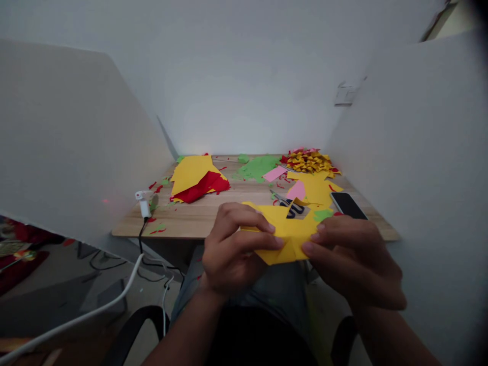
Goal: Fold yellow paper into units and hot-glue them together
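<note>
A creased yellow paper (285,229) with a cut-out opening near its top is held up in front of the table's near edge. My left hand (238,244) pinches its left part between thumb and fingers. On the right side, my right hand (354,254) grips the paper with thumb and fingertips. The two hands' fingertips are a short way apart, with a crease between them. Just beyond the paper lie scissors (294,208) with dark handles, partly hidden by it.
On the wooden table (244,195) are yellow sheets (192,173), red paper (202,187), green scraps (261,166), pink pieces (275,174), a pile of folded yellow pieces (310,162) and a phone (347,205). A white device (144,204) with a cable stands at the left edge. White panels flank both sides.
</note>
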Demonstrator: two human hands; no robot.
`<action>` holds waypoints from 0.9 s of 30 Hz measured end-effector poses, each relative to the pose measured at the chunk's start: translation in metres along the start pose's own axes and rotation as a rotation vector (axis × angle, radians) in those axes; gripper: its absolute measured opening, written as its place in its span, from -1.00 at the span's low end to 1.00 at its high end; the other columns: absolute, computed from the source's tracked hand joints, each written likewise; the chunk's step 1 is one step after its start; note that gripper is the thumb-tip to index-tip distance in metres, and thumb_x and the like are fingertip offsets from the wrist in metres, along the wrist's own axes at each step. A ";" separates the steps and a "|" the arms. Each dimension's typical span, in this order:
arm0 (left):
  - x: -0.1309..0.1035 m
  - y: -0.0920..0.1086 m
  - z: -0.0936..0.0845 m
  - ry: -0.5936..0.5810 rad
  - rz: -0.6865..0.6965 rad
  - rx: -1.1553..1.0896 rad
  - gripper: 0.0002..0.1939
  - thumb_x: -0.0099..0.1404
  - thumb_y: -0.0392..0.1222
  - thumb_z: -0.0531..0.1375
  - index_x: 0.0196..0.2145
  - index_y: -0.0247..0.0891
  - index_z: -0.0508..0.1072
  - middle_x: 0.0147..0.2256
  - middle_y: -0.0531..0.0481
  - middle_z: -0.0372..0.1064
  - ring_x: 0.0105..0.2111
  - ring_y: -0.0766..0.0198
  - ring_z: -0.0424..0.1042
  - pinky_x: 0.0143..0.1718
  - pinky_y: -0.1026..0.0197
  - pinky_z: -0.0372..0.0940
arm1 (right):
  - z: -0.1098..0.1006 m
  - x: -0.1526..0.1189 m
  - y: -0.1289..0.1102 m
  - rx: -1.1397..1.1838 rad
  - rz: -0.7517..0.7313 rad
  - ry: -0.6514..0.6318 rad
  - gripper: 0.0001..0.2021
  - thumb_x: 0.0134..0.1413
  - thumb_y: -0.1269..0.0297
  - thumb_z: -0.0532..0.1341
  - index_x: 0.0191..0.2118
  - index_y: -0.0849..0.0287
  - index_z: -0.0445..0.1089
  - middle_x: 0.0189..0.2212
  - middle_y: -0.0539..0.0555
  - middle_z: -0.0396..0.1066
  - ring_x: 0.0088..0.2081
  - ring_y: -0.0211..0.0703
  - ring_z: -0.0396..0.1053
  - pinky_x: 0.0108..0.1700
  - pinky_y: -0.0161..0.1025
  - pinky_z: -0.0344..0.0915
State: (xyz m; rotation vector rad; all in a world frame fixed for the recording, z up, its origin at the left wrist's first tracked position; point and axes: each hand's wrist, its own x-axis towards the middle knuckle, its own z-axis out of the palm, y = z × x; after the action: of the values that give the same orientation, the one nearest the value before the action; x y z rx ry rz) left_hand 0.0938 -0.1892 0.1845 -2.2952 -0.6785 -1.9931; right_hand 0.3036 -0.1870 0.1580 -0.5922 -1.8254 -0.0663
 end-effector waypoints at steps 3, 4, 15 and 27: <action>0.000 -0.002 0.000 -0.029 -0.062 -0.042 -0.96 0.31 -0.19 0.28 -0.25 -0.12 0.52 -0.30 0.02 0.49 -0.27 0.23 0.44 -0.19 0.10 0.35 | 0.003 0.009 0.000 -0.090 -0.233 0.088 -0.60 0.06 0.56 0.29 -0.03 -0.03 0.51 -0.34 0.04 0.46 -0.30 -0.11 0.40 -0.30 -0.12 0.44; 0.000 -0.002 0.000 -0.055 -0.102 -0.063 -0.95 0.30 -0.21 0.28 -0.24 -0.14 0.52 -0.31 0.01 0.49 -0.28 0.24 0.44 -0.19 0.11 0.33 | 0.004 0.012 0.001 -0.091 -0.272 0.094 -0.63 0.04 0.55 0.29 -0.06 0.01 0.51 -0.33 0.04 0.45 -0.31 -0.12 0.40 -0.32 -0.14 0.42; 0.002 -0.002 0.008 -0.333 -0.500 -0.164 -0.91 0.29 -0.18 0.30 -0.36 -0.21 0.50 -0.37 0.02 0.52 -0.34 0.29 0.44 -0.25 0.21 0.30 | 0.015 0.026 0.000 0.135 0.111 0.004 -0.91 0.21 0.39 0.21 -0.32 0.09 0.43 -0.45 0.01 0.44 -0.39 -0.19 0.37 -0.32 -0.18 0.28; -0.002 -0.001 0.017 -0.408 -0.935 -0.373 -0.75 0.22 -0.01 0.35 -0.39 -0.28 0.56 -0.42 0.02 0.46 -0.43 0.32 0.37 -0.44 0.32 0.24 | 0.023 0.029 -0.003 0.343 0.626 0.039 -0.87 0.16 0.36 0.24 -0.16 0.08 0.41 -0.51 -0.09 0.36 -0.53 -0.30 0.31 -0.50 -0.34 0.23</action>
State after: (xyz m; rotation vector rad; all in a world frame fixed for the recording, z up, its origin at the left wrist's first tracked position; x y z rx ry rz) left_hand 0.1089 -0.1835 0.1791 -3.0008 -1.8333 -2.0418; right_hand 0.2755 -0.1719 0.1768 -0.8765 -1.4959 0.6368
